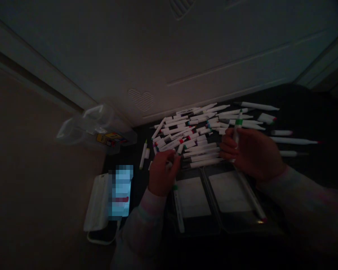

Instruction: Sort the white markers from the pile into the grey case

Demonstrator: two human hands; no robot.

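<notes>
My right hand [253, 152] is closed round a white marker [238, 125] with a green band, held upright over the right half of an open dark case. My left hand [163, 171] is curled above the case's left side, its fingers pinched together. What it grips is hard to make out in the dim light. Just below those fingers a white marker [179, 210] with a green band slants along the case [216, 221]. Another marker [252, 197], with a reddish end, lies along the right edge. Behind both hands spreads a pile of white markers [183, 131] with coloured bands.
At the left stands a clear plastic container [115, 129], lid up. A lit phone [122, 191] and a white case-like object [97, 202] are nearer me. More markers [294, 140] lie at right. A pale panel [186, 60] with heart reliefs rises behind the dark surface.
</notes>
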